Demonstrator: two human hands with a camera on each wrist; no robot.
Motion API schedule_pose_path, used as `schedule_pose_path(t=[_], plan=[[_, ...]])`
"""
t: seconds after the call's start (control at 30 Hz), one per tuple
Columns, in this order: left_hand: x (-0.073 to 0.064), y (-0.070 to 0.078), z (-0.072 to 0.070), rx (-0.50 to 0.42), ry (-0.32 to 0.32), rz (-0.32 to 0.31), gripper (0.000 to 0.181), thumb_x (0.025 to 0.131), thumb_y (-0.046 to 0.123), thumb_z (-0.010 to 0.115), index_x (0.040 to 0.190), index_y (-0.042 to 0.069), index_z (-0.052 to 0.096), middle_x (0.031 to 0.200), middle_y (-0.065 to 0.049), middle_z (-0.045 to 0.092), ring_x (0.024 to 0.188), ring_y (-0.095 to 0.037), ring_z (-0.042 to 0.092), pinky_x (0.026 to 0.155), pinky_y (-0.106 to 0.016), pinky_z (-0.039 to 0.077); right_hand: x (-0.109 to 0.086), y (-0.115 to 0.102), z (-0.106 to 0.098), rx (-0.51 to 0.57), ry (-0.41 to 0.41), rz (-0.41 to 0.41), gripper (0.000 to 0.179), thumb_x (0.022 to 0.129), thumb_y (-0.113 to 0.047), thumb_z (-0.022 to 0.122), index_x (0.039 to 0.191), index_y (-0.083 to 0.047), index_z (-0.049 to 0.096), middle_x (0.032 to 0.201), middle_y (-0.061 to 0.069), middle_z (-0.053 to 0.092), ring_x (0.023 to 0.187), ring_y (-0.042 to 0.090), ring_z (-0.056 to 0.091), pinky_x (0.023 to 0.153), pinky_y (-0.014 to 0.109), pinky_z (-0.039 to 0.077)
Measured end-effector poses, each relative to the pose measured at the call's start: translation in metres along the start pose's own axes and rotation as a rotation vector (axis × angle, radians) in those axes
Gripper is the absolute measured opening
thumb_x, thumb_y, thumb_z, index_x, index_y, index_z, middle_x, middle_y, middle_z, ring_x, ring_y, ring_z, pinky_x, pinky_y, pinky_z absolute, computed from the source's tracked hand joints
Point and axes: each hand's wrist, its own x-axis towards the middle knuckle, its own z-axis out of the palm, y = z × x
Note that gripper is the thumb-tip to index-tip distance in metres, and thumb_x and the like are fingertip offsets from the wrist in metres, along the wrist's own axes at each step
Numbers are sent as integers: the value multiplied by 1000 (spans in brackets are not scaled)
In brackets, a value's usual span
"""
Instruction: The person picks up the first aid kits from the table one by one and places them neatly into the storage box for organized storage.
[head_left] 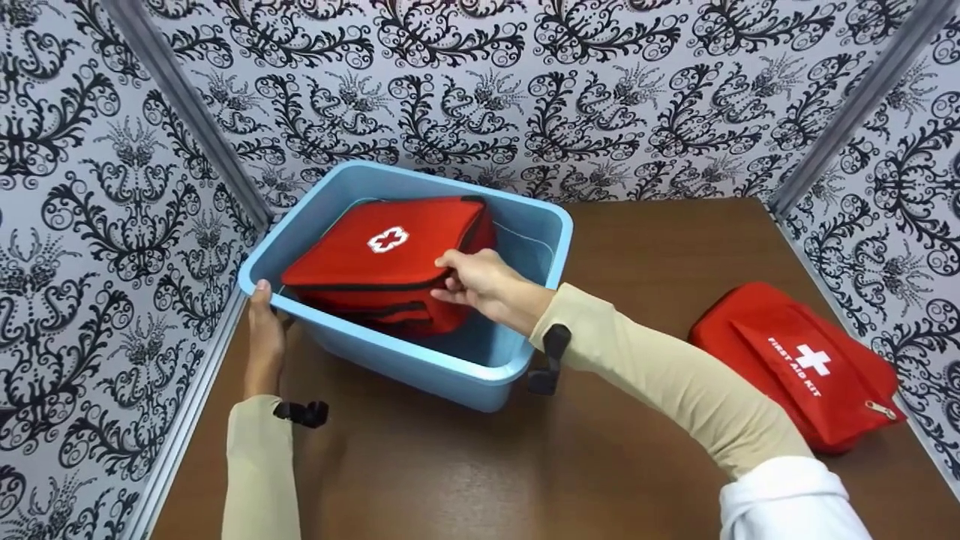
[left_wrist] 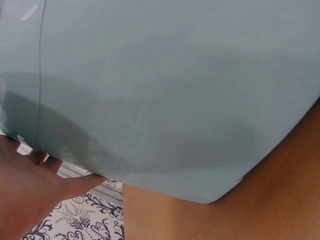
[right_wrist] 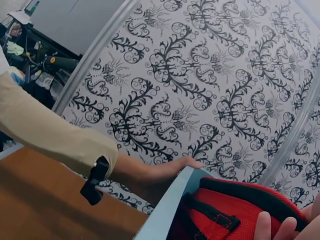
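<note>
A red first aid bag (head_left: 352,259) with black zips and a white cross emblem sits inside a light blue plastic tub (head_left: 405,379), tilted. My right hand (head_left: 491,285) pinches the bag's near right corner between thumb and fingers. At the tub's near left corner, my left hand (head_left: 266,341) grips the rim, thumb on top. The left wrist view is mostly filled by the tub's outer wall (left_wrist: 165,100), with the left hand (left_wrist: 30,190) at its edge. Black straps on the bag (right_wrist: 220,220) show in the right wrist view.
A second, flatter red first aid kit pouch (head_left: 780,360) lies on the brown table (head_left: 450,480) at the right. Patterned wall panels (head_left: 480,97) stand close behind the tub and along both sides. Beyond a panel is background clutter (right_wrist: 45,60).
</note>
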Motion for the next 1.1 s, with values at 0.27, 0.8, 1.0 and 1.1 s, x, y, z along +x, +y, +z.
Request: schedule_pose_path(t=[0.27,0.8,1.0,1.1], plan=[[2,-2,-3,-34,-28,1,70,105,45,19,161,6,7,170,-8,4,156,-17,4,129,-37,9,11,8,13,-42,-22,18,1,93,-3,57,94,-3,56,58,2,45,51,9,48,68,26,61],[-2,0,1,-65,5,-8,69,104,46,23,160,5,17,165,-15,19,150,-23,21,126,-44,20,25,16,22,-206,-55,77,19,97,-6,56,113,-3,46,72,4,50,52,9,51,78,35,63],[-4,-1,-1,-45,-17,5,71,103,47,22,160,7,14,166,-15,16,151,-23,17,127,-47,15,30,16,19,-459,-38,79,10,94,-17,63,89,-11,56,62,-3,53,52,5,59,69,24,50],[-3,0,-2,-35,-15,6,71,103,48,22,161,9,11,168,-13,12,152,-21,13,127,-45,14,33,16,17,-518,-58,58,13,92,-15,67,86,-11,56,70,-1,55,57,7,61,71,25,54]])
